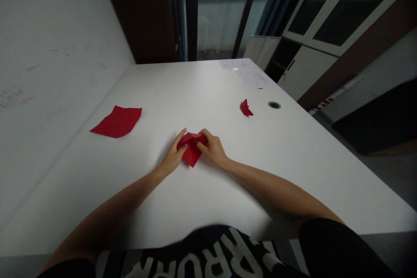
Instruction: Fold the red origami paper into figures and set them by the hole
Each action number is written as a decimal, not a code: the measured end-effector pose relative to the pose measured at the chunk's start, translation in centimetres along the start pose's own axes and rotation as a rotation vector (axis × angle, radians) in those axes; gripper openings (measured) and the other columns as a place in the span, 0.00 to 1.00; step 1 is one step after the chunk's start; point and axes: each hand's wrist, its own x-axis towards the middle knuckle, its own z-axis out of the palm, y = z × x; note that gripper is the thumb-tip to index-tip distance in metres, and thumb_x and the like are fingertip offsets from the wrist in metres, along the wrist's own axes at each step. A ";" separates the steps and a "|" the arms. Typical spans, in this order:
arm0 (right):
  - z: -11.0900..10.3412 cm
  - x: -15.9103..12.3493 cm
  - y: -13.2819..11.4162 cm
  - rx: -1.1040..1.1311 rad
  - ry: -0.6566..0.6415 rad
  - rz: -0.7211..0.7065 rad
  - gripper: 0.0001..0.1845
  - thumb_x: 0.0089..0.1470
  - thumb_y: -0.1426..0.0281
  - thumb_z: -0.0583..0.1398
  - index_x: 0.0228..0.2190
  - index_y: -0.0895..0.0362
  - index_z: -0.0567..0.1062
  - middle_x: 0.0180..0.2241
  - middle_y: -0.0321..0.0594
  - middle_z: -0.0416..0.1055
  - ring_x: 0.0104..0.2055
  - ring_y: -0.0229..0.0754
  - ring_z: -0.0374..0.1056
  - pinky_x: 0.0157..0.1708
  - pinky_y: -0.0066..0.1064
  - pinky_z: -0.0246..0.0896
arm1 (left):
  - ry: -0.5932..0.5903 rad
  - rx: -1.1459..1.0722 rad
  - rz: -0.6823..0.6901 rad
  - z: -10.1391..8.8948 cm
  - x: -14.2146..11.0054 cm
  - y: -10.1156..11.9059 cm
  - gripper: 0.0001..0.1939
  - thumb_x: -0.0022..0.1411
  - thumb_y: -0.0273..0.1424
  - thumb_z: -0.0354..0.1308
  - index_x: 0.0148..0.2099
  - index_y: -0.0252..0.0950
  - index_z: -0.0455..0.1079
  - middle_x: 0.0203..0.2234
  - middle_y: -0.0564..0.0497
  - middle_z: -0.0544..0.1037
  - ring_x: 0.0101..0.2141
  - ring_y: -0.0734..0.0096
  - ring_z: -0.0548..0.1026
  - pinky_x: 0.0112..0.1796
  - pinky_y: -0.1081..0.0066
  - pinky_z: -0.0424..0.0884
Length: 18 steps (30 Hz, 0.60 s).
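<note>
A partly folded red paper (pixel 192 151) lies on the white table (pixel 208 191) in front of me. My left hand (pixel 172 156) pinches its left edge, fingers curled against the fold. Its right side is pinched by my right hand (pixel 212 147), with the fingertips on the top flap. Both hands rest on the tabletop, almost meeting over the paper.
A flat red sheet (pixel 117 121) lies to the left near the wall. A small folded red paper piece (pixel 246 108) sits farther back right, beside a round cable hole (pixel 274 104). White papers (pixel 250 74) lie at the far edge. The table's right edge drops off.
</note>
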 end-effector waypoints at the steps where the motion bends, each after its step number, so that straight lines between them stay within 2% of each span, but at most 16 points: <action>1: 0.0 0.0 0.1 0.029 -0.003 0.002 0.09 0.52 0.70 0.57 0.38 0.54 0.70 0.22 0.30 0.65 0.23 0.37 0.59 0.25 0.27 0.51 | 0.005 -0.017 -0.008 0.0 0.1 -0.1 0.29 0.68 0.34 0.50 0.69 0.43 0.52 0.67 0.48 0.57 0.65 0.60 0.57 0.65 0.57 0.54; 6: -0.1 0.5 0.8 0.244 -0.095 0.028 0.17 0.54 0.72 0.53 0.46 0.54 0.72 0.27 0.33 0.71 0.24 0.37 0.64 0.26 0.28 0.59 | 0.011 -0.104 -0.046 -0.3 0.6 -1.1 0.28 0.64 0.30 0.52 0.66 0.42 0.60 0.64 0.48 0.63 0.63 0.60 0.62 0.62 0.58 0.59; 13: 0.0 1.9 2.5 0.594 -0.293 0.125 0.20 0.53 0.70 0.56 0.47 0.58 0.74 0.26 0.34 0.72 0.21 0.35 0.64 0.22 0.27 0.60 | 0.041 -0.289 -0.095 -0.9 1.2 -1.6 0.25 0.56 0.27 0.57 0.58 0.40 0.71 0.58 0.48 0.71 0.58 0.59 0.68 0.57 0.60 0.65; 15: 0.0 2.1 2.6 0.654 -0.313 0.110 0.19 0.52 0.71 0.56 0.46 0.59 0.75 0.27 0.35 0.72 0.21 0.34 0.65 0.24 0.27 0.60 | 0.059 -0.350 -0.129 -0.9 1.2 -1.4 0.25 0.56 0.28 0.59 0.57 0.39 0.71 0.57 0.46 0.72 0.55 0.59 0.71 0.54 0.62 0.68; 18: -0.1 2.0 2.3 0.701 -0.350 0.063 0.20 0.50 0.74 0.57 0.45 0.59 0.76 0.32 0.37 0.74 0.25 0.34 0.67 0.28 0.28 0.63 | 0.110 -0.353 -0.179 -1.1 1.0 -1.2 0.32 0.55 0.31 0.63 0.63 0.38 0.65 0.53 0.43 0.75 0.47 0.61 0.76 0.46 0.65 0.72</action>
